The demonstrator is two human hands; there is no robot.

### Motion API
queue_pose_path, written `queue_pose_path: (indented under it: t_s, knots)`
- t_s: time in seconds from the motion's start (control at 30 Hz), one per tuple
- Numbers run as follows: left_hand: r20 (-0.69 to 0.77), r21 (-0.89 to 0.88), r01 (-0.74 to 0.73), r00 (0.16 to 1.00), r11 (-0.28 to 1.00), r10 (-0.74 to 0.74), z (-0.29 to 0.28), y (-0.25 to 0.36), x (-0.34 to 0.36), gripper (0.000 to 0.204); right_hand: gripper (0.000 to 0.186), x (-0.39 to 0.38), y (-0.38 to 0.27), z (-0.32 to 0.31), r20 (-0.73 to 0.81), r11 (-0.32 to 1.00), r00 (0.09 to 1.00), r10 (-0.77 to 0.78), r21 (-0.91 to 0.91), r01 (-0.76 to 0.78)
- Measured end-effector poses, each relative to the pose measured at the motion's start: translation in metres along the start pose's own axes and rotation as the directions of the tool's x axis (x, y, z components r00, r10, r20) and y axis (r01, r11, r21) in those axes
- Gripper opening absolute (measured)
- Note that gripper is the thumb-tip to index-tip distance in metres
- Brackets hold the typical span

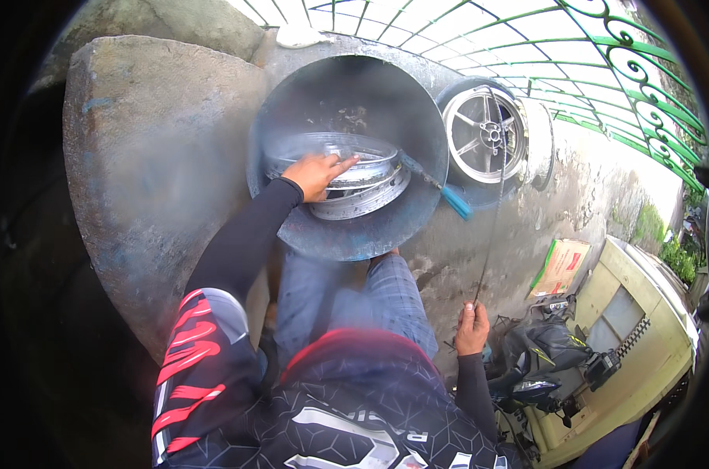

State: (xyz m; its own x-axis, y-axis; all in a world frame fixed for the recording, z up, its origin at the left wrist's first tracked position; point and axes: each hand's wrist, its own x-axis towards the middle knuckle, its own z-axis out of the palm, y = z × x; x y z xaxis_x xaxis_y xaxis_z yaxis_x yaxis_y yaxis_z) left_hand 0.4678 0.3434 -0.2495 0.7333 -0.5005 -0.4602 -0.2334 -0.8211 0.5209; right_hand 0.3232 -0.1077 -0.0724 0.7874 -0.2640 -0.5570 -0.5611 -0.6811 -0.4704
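Note:
My left hand point(315, 176) rests with fingers stretched out on the upper of two stacked silver wheel rims point(358, 203) inside a large dark round tub point(346, 242). A blue-handled tool point(453, 199), possibly a brush, leans at the tub's right side beside the rims. My right hand point(471, 330), lower right, is closed on a long thin dark rod point(489, 250), which reaches up across a white spoked wheel point(467, 125) standing right of the tub. Part of the picture is blurred by smudges, so the rims' far edges are indistinct.
A concrete slab point(128, 156) stands left. Behind the tub runs a green metal grille point(612, 47). At lower right are a black motorbike point(538, 359), a cream cabinet-like box point(635, 344) and an orange cardboard piece point(561, 267). Another white wheel point(538, 144) sits behind the spoked one.

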Motion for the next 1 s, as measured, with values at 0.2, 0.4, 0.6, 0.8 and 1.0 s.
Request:
queue_pose_path:
  t_s: [0.2,0.4,0.6,0.8,1.0]
  knots:
    - [-0.088,0.064,0.099,0.992,0.993,-0.093,0.079,-0.025,-0.008,0.099,0.02,-0.008,0.014,0.006,0.016,0.992,0.994,-0.112,-0.052,0.113]
    - [-0.125,0.145,0.231,0.969,0.962,-0.213,0.123,-0.024,-0.002,0.083,0.02,-0.005,-0.016,0.026,0.103,0.996,0.991,-0.083,-0.031,0.086]
    - [-0.161,0.127,0.44,0.894,0.889,-0.419,0.084,0.051,-0.011,0.061,0.019,0.001,-0.07,0.07,0.189,0.991,0.975,-0.117,0.085,0.102]
    - [0.125,-0.984,0.11,0.986,-0.138,-0.11,0.015,0.18,-0.083,0.056,0.032,-0.008,-0.149,0.127,0.524,0.878,0.832,-0.183,0.468,-0.101]
    - [-0.037,-0.994,0.028,0.814,0.103,-0.58,0.032,0.192,-0.132,0.044,0.042,0.033,-0.16,0.114,0.866,0.719,0.265,-0.424,0.144,0.68]
